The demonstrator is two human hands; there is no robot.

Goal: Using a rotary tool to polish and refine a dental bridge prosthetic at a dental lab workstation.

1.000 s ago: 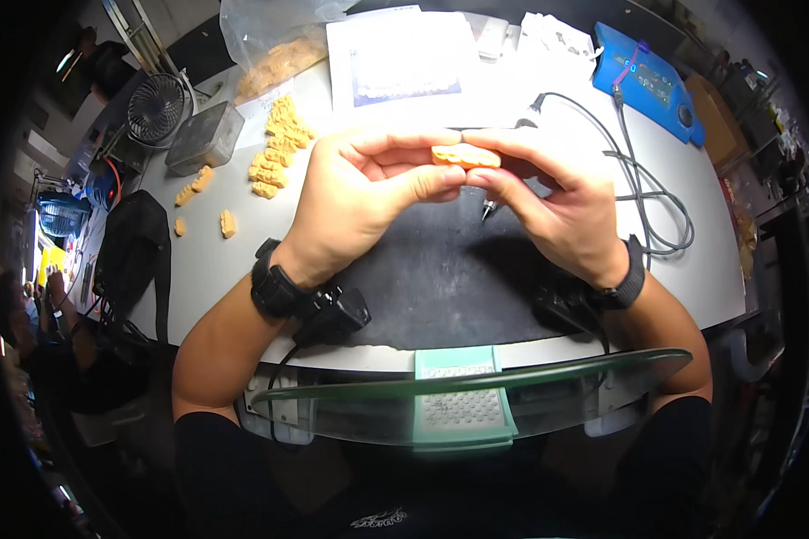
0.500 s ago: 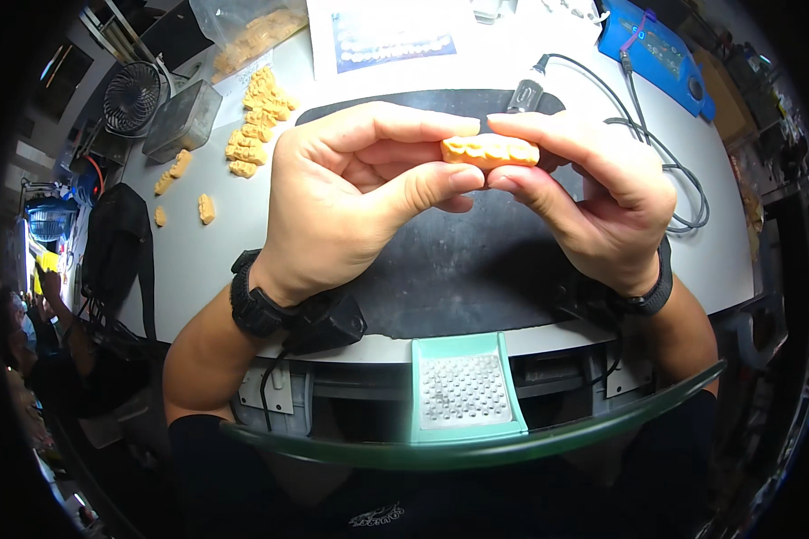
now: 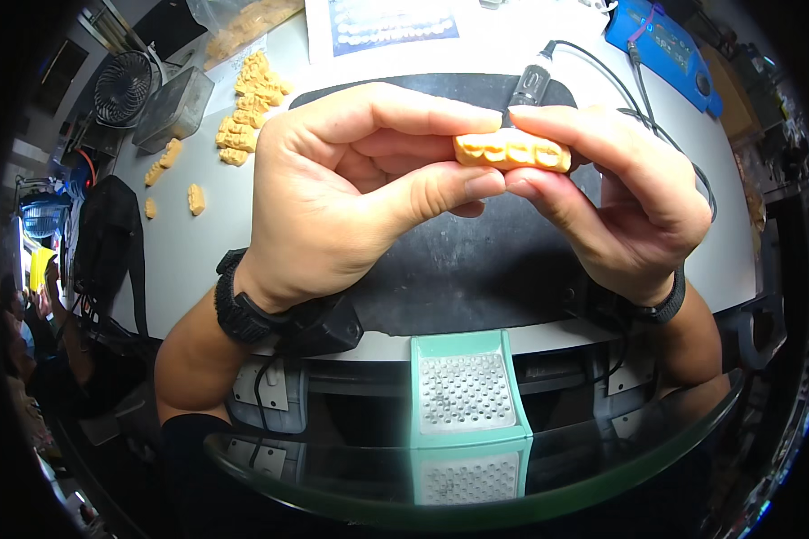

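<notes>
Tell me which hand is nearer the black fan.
Left. In the picture, the left hand is below and right of the black fan; the right hand is farther right, beyond the left one.

With my left hand and right hand I pinch a tan tooth model at both ends — just above a black mat on the desk; more tan pieces lie to my left; a green-framed grater sits at the near edge — a blue box at far right.

The bare left hand is pinching with thumb and forefinger, and the bare right hand is mirroring it. Both bare forearms are slanting inward.
</notes>
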